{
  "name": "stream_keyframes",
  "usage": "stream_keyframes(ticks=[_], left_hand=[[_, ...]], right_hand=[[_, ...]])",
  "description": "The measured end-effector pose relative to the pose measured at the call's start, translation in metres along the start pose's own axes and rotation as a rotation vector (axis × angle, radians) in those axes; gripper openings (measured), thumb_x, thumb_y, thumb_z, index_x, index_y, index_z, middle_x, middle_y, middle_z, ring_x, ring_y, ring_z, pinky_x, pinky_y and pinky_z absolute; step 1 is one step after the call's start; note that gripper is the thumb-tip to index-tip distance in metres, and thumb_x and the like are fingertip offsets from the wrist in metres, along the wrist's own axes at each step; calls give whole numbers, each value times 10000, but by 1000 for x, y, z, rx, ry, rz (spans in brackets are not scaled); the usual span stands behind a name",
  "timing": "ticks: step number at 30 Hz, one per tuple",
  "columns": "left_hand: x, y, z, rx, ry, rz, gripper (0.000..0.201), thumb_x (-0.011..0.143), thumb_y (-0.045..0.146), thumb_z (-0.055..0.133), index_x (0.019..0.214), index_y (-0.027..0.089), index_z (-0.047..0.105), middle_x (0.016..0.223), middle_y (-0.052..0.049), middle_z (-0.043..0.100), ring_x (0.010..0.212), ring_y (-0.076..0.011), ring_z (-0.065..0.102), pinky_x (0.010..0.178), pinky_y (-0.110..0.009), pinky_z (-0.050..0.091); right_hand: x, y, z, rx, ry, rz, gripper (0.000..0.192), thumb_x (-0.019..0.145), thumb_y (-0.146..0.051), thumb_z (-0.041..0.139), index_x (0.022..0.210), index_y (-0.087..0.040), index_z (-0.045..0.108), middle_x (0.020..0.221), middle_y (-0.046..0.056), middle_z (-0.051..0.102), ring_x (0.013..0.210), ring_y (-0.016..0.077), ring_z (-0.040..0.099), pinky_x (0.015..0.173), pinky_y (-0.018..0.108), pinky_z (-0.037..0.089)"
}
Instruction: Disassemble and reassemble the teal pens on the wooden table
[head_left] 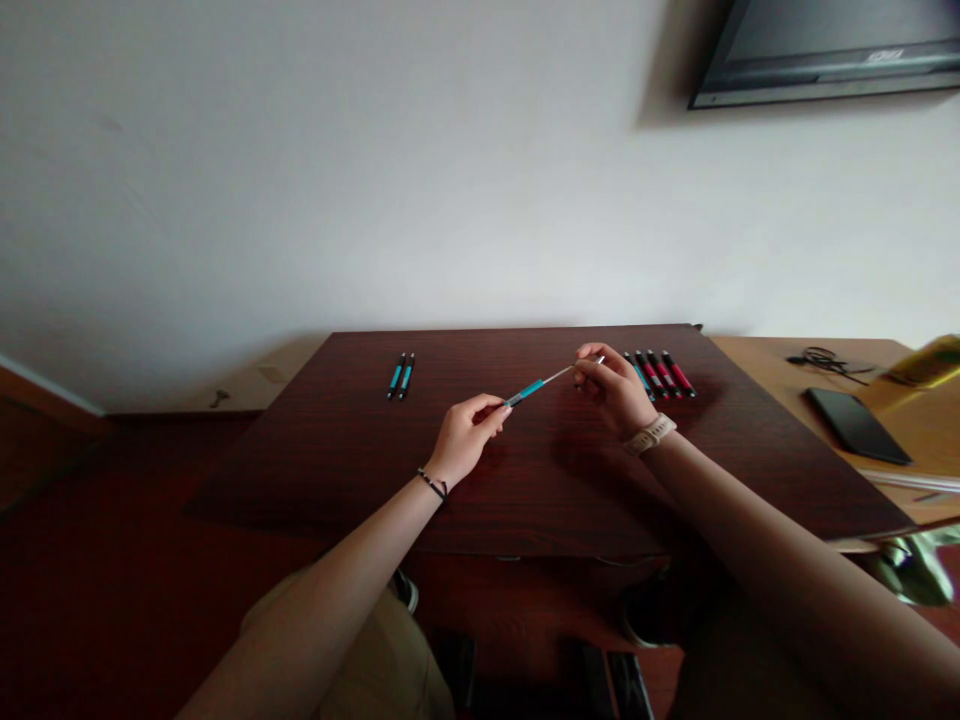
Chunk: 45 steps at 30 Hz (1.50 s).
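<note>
One blue pen barrel point(529, 390) is slanting above a dark table point(352, 450), the left hand point(463, 437) clamping thumb and fingers on its left end while the right hand point(618, 390) is pinching a thin pale rod point(557, 375) that is running to its other end. Two blue pens point(407, 377) are lying side by side on the table's left part, and red pens point(664, 373) are lying in a row near the right hand, with another blue pen point(639, 376) beside them.

Our left hand point(463, 437) pinches a blue pen point(529, 390), our right hand point(615, 388) a rod point(559, 375) at its two-o'clock end. From the table's centre point(536, 470), two pens point(406, 378) lie at ten o'clock, more pens point(665, 373) at two.
</note>
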<state>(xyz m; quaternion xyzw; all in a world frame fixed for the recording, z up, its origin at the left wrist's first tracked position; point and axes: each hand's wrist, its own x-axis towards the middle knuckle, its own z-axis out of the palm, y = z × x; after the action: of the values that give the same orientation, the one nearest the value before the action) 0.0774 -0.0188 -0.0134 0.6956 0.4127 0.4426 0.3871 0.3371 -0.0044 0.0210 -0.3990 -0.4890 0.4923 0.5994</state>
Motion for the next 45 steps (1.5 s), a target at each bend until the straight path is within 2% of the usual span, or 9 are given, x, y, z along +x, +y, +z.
stream_keyframes(ticks=[12,21,33,41,45], left_hand=[[0,1,1,9,1,6,317,958,475,651,988,174,747,750,-17,669,674,-140,621,660,-255,494],[0,1,0,8,2,7,312,961,465,650,980,169,746,734,-8,659,663,-131,608,652,-244,483],[0,-1,0,14,0,15,316,963,470,648,989,170,745,751,-15,665,671,-137,615,653,-247,491],[0,-3,0,10,-5,-1,306,968,458,645,999,169,740,767,-15,662,683,-139,619,664,-251,494],[-1,-3,0,10,-2,-6,298,965,452,649,991,169,741,766,-14,659,679,-138,617,656,-248,490]], right_hand=[[0,3,-1,-28,-40,1,301,811,-380,788,1011,-251,604,701,-40,586,549,100,409,493,237,266],[4,6,-5,-7,15,-51,275,803,-341,797,988,-243,618,703,-34,591,568,106,433,508,248,276],[1,2,-3,-43,-13,-41,274,819,-355,787,997,-238,616,697,-28,589,566,109,413,510,258,240],[4,-2,-11,-127,-141,-30,308,811,-322,780,1060,-233,623,687,-40,548,579,119,415,518,261,261],[4,0,-13,-120,-161,-13,311,821,-321,771,1075,-231,618,716,-36,551,599,119,427,532,259,277]])
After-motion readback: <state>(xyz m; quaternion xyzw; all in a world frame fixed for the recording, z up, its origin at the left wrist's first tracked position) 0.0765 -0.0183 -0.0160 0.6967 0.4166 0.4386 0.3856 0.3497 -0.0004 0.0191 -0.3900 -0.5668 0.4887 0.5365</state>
